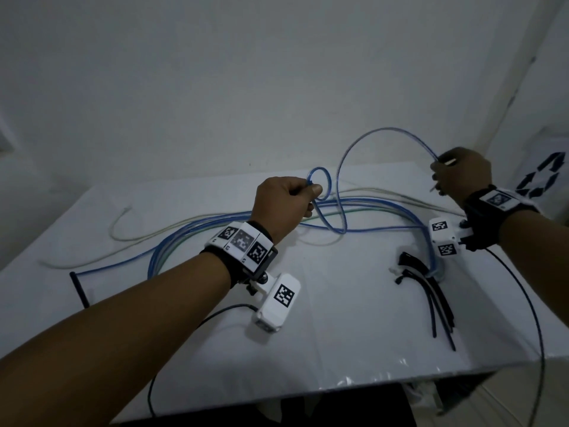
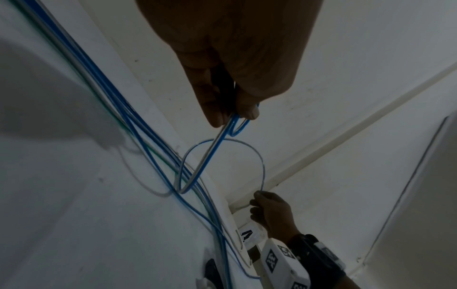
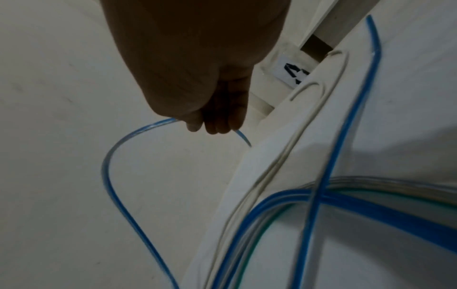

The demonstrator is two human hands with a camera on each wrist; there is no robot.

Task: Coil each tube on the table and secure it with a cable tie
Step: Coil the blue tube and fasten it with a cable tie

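Note:
A thin blue tube (image 1: 385,131) rises in an arc above the white table (image 1: 338,318). My left hand (image 1: 295,195) pinches a small loop of it (image 1: 320,180) between thumb and fingers; the left wrist view shows the loop (image 2: 237,127) under the fingertips (image 2: 217,117). My right hand (image 1: 455,174), raised at the far right, grips the same tube near its end, and a short tip (image 3: 245,138) sticks out past the curled fingers (image 3: 212,125). Between the hands the tube dips to the table (image 1: 338,229). Black cable ties (image 1: 437,291) lie at the right.
A bundle of blue, green and clear tubes (image 1: 184,235) runs across the table, with a pale tube (image 1: 123,238) at the left. A black rod (image 1: 78,289) lies near the left edge. A white bag with a recycling mark (image 1: 542,177) stands beyond the right edge.

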